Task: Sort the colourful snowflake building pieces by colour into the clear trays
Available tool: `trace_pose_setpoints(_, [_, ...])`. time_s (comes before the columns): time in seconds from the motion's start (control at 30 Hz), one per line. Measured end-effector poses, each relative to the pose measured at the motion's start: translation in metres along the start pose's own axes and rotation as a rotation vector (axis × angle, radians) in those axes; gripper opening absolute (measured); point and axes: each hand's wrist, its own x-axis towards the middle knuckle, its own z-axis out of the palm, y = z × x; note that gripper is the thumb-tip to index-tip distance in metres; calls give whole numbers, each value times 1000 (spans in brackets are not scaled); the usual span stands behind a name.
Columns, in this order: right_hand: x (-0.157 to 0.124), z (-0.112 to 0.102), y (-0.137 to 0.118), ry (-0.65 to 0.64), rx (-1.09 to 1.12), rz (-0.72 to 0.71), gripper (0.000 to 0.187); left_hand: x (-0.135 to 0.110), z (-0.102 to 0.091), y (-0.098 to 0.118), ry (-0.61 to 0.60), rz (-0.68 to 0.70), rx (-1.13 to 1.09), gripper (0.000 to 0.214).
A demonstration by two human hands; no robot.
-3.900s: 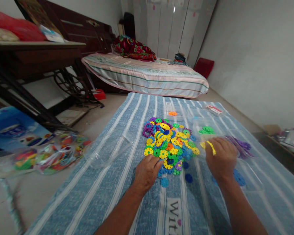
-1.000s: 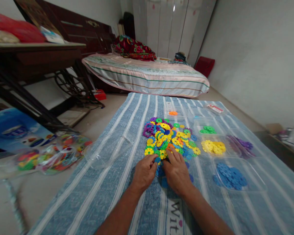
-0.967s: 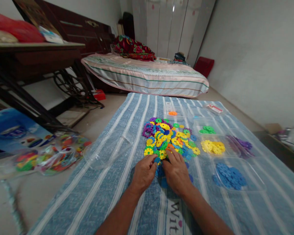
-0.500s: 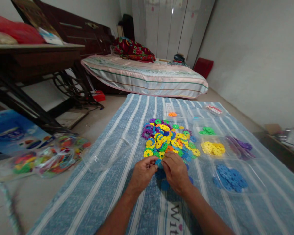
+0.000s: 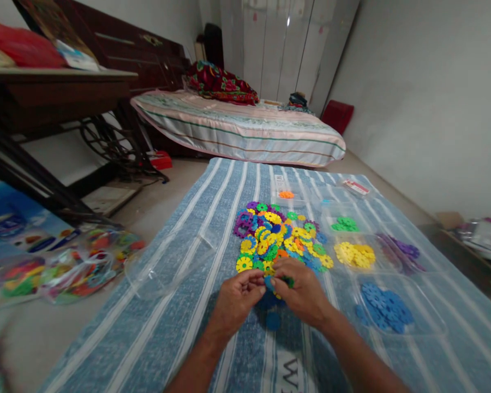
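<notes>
Close together at the near edge of the pile are my left hand (image 5: 238, 299) and my right hand (image 5: 301, 290). Between their fingertips is a small blue flower-shaped plastic disc (image 5: 269, 282), pinched from both sides. Part of it is hidden by my fingers. Under the hands, on the striped cloth, lies another blue disc (image 5: 273, 321). Just beyond my fingers spreads a mixed heap of notched discs (image 5: 270, 234) in yellow, green, purple, blue and orange. A bit of green and yellow shows by my right fingers; whether it is held I cannot tell.
To the right stand clear trays with sorted pieces: blue discs (image 5: 387, 307), yellow discs (image 5: 355, 254), green discs (image 5: 344, 224), purple discs (image 5: 407, 249) and orange discs (image 5: 286, 194). A clear plastic tray (image 5: 172, 262) lies left. Bags of colourful pieces (image 5: 79, 270) sit beyond the table's left edge.
Both hands stay together and have shifted slightly nearer to me. The blue disc between them has turned, showing less of its face. The whole view has moved a little.
</notes>
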Motion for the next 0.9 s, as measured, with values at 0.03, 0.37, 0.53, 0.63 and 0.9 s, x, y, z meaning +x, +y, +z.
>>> trace_pose_setpoints(0.03, [5, -8, 5, -16, -73, 2, 15, 0, 0, 0, 16, 3, 30, 27])
trace_pose_setpoints(0.37, [117, -144, 97, 223, -752, 343, 28, 0, 2, -4, 9, 38, 323, 20])
trace_pose_setpoints(0.53, [129, -153, 96, 254, -808, 414, 34, 1, 1, -10, 11, 40, 333, 19])
trace_pose_setpoints(0.63, [98, -127, 78, 154, -750, 348, 27, 0, 2, -10, 15, 48, 337, 20])
trace_pose_setpoints(0.9, [-27, -44, 22, -56, -341, -69, 20, -3, 3, -5, 16, 126, 456, 19])
